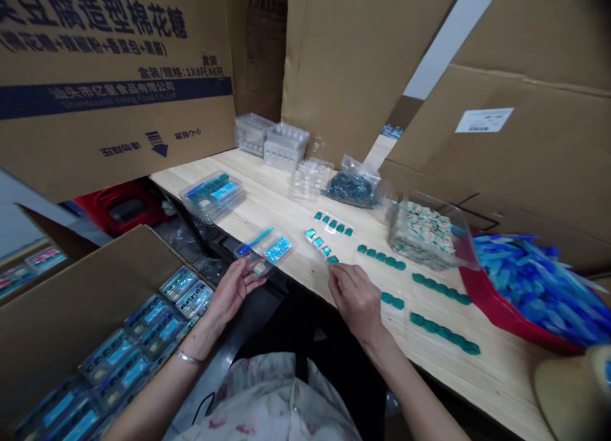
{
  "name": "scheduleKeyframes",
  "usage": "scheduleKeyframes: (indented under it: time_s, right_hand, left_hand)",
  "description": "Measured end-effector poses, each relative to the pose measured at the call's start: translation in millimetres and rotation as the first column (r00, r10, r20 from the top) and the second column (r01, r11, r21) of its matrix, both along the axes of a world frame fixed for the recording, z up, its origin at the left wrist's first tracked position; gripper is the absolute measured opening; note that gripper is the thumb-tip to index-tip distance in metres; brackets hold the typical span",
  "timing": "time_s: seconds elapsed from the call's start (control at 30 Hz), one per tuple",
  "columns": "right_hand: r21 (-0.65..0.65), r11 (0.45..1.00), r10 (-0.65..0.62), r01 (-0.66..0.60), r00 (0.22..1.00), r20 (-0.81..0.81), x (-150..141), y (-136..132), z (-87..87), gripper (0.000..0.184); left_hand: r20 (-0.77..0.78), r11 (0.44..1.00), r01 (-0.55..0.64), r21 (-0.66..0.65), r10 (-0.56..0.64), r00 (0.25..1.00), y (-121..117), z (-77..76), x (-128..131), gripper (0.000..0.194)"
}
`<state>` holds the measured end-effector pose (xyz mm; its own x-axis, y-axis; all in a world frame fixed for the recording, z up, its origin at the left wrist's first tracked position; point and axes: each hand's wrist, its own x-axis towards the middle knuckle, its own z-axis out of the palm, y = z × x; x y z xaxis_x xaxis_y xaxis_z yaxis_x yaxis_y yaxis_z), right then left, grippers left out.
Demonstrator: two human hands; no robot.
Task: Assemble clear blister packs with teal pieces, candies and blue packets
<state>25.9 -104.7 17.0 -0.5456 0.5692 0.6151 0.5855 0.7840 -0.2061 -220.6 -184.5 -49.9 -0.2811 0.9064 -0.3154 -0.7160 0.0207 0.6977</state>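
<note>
My left hand (235, 287) grips the near edge of a clear plastic case (268, 249) at the table's front edge. In the case lie a blue pointed stick (256, 240), a blue patterned packet (278, 249) and a small beige piece. My right hand (356, 294) is closed at the near end of a strip of shiny green squares (321, 242), its fingertips pinched on that end. Behind it lies another strip of green squares (334, 224). More rows of green pieces (443, 331) lie to the right of my right hand.
Filled clear cases (212, 196) are stacked at the table's left. At the back are clear trays (285, 145) and a bag of dark green pieces (352, 188). A tub of small pieces (424, 228) and a red basin (496, 314) of blue sticks stand right. A carton (86, 301) holds packed cases.
</note>
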Motion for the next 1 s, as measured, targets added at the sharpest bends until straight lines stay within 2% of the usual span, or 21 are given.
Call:
scheduleKeyframes:
  time_s: [0.07, 0.1, 0.17, 0.23, 0.3, 0.37, 0.4, 0.5, 0.6, 0.67, 0.73, 0.77, 0.8, 0.83, 0.87, 0.93, 0.97, 1.0]
  right_hand:
    - [-0.115, 0.993, -0.032, 0.006, 0.973, -0.227, -10, 2, 10.5, 0.013]
    - [-0.197, 0.980, -0.069, -0.002, 0.933, -0.353, -17, 3, 13.1, 0.010]
    - [-0.406, 0.911, -0.200, -0.071, 0.785, -0.587, -37, 2, 11.9, 0.006]
    - [-0.596, 0.767, -0.376, -0.236, 0.587, -0.717, -59, 1, 3.6, 0.012]
    - [-0.682, 0.586, -0.534, -0.438, 0.424, -0.731, -80, -1, -8.0, 0.018]
    - [-0.681, 0.434, -0.639, -0.590, 0.332, -0.694, -95, -5, -19.3, 0.022]
    - [-0.670, 0.379, -0.671, -0.638, 0.309, -0.674, -100, -8, -24.1, 0.023]
    - [-0.656, 0.278, -0.715, -0.701, 0.305, -0.629, -107, -15, -34.0, 0.025]
    - [-0.681, 0.213, -0.715, -0.701, 0.363, -0.598, -106, -21, -39.4, 0.026]
    - [-0.737, 0.170, -0.681, -0.654, 0.462, -0.568, -102, -24, -42.3, 0.029]
    - [-0.830, 0.135, -0.577, -0.542, 0.638, -0.510, -96, -24, -44.7, 0.033]
    - [-0.879, 0.142, -0.500, -0.456, 0.733, -0.461, -91, -23, -45.5, 0.037]
    - [-0.916, 0.183, -0.418, -0.356, 0.815, -0.400, -86, -20, -45.9, 0.042]
    - [-0.929, 0.268, -0.348, -0.255, 0.874, -0.340, -80, -17, -45.6, 0.045]
    - [-0.907, 0.391, -0.306, -0.159, 0.906, -0.291, -74, -12, -44.9, 0.045]
    - [-0.764, 0.645, -0.295, -0.002, 0.922, -0.251, -64, 2, -42.4, 0.042]
    - [-0.680, 0.732, -0.295, 0.046, 0.921, -0.255, -61, 10, -41.1, 0.043]
    - [-0.623, 0.779, -0.287, 0.067, 0.922, -0.260, -59, 19, -40.0, 0.047]
  left_hand:
    - [0.032, 1.000, 0.018, 0.016, -0.018, 0.999, 0, -0.4, 10, 0.026]
    - [0.050, 0.999, 0.028, 0.022, -0.029, 0.998, 0, -0.1, 15, 0.026]
    - [0.088, 0.999, 0.048, 0.022, -0.050, 0.995, 2, 1.7, 23, 0.026]
    - [0.127, 0.998, 0.065, 0.023, -0.068, 0.990, 4, 4.7, 30, 0.029]
    - [0.156, 0.997, 0.076, 0.031, -0.080, 0.984, 5, 8.1, 34, 0.035]
    - [0.170, 0.996, 0.078, 0.044, -0.084, 0.982, 6, 10.9, 36, 0.041]
    - [0.172, 0.996, 0.075, 0.047, -0.082, 0.982, 6, 12.1, 36, 0.044]
    - [0.153, 0.996, 0.073, 0.051, -0.080, 0.985, 6, 14.6, 33, 0.050]
    - [0.084, 0.995, 0.093, 0.038, -0.096, 0.992, 5, 14.4, 30, 0.049]
    - [0.019, 0.997, 0.071, 0.018, -0.071, 0.997, 5, 11.6, 30, 0.043]
    - [-0.042, 1.000, 0.016, -0.007, -0.016, 0.999, 7, 6.7, 30, 0.037]
    - [-0.066, 1.000, -0.011, -0.021, 0.010, 0.998, 8, 3.7, 29, 0.034]
    - [-0.085, 0.999, -0.034, -0.038, 0.031, 0.996, 9, 0.8, 28, 0.033]
    - [-0.099, 0.997, -0.052, -0.054, 0.046, 0.994, 10, -1.9, 27, 0.032]
    - [-0.107, 0.996, -0.064, -0.064, 0.057, 0.993, 11, -4.0, 26, 0.032]
    - [-0.109, 0.995, -0.071, -0.063, 0.064, 0.992, 11, -5.7, 23, 0.033]
    - [-0.107, 0.996, -0.066, -0.054, 0.060, 0.992, 10, -5.0, 22, 0.034]
    - [-0.106, 0.997, -0.057, -0.042, 0.053, 0.993, 9, -3.4, 20, 0.035]
